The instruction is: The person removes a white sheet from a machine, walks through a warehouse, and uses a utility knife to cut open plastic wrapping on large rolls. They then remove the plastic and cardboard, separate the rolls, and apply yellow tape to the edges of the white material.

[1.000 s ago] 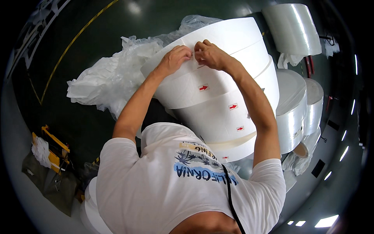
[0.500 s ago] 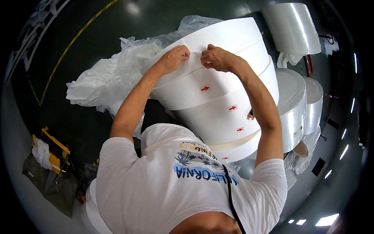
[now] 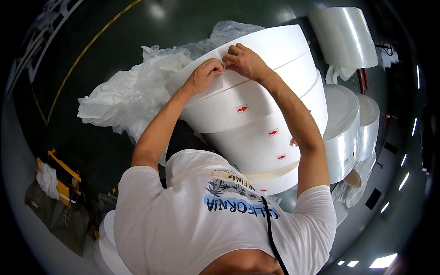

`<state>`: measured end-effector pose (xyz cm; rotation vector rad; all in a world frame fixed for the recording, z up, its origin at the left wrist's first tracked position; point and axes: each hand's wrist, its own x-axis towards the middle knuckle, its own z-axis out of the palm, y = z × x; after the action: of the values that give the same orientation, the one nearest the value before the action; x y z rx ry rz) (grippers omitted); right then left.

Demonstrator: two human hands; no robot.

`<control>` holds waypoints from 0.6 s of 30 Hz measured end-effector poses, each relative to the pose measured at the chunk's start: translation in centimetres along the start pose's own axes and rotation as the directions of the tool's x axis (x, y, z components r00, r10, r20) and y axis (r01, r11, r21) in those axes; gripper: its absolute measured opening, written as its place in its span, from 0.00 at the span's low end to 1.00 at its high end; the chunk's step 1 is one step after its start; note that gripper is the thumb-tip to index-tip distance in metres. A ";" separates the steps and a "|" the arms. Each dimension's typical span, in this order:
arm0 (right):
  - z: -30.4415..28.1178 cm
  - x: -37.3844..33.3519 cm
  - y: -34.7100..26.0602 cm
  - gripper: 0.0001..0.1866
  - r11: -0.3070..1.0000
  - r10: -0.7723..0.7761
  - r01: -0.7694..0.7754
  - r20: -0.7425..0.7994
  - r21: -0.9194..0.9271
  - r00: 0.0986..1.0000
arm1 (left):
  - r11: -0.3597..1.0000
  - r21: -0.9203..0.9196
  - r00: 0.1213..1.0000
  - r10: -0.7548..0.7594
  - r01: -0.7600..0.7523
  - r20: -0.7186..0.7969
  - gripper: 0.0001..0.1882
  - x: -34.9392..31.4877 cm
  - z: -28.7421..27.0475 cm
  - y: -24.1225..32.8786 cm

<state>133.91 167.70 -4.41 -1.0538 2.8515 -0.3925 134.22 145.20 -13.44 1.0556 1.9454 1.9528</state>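
A stack of large white rolls (image 3: 256,123) with small red arrow stickers (image 3: 242,109) on their sides stands in front of me. Both my hands rest on the upper rim of the top roll (image 3: 279,46). My left hand (image 3: 205,77) pinches the loose end of the white sheet (image 3: 215,86), which stands slightly off the roll's side. My right hand (image 3: 244,60) is right beside it, fingertips closed on the same strip at the rim. The two hands nearly touch.
Crumpled clear plastic wrap (image 3: 137,91) lies on the dark floor to the left of the stack. Plastic-wrapped rolls (image 3: 343,128) stand to the right, another (image 3: 343,36) at the back right. A yellow metal frame (image 3: 59,174) is at lower left, and a yellow floor line (image 3: 82,55) runs at upper left.
My hands moved slightly apart along the rim, then drew close together again. The loose end of the sheet now stands a little off the roll under my left hand.
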 end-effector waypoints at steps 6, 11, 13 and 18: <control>0.8 1.1 1.3 0.08 0.995 -0.081 0.078 -0.051 -0.058 0.995 | 0.997 -0.002 0.992 -0.077 0.077 -0.095 0.07 -0.8 0.7 0.4; -0.8 3.4 2.2 0.09 0.991 0.126 -0.131 -0.192 -0.017 0.973 | 0.999 -0.003 0.972 -0.037 0.038 -0.230 0.06 -1.7 0.8 0.5; -1.0 3.3 2.4 0.10 0.999 0.034 -0.031 -0.082 0.032 0.996 | 0.999 0.007 0.967 -0.036 0.039 -0.252 0.05 -1.9 0.7 0.7; -1.4 2.6 1.3 0.18 0.996 -0.093 0.094 0.093 -0.006 0.991 | 0.999 -0.006 0.968 -0.045 0.045 -0.248 0.04 -2.6 0.6 0.8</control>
<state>130.90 167.28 -3.38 -1.1788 2.7340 -0.3261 136.74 144.00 -13.64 0.7895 2.0719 2.1488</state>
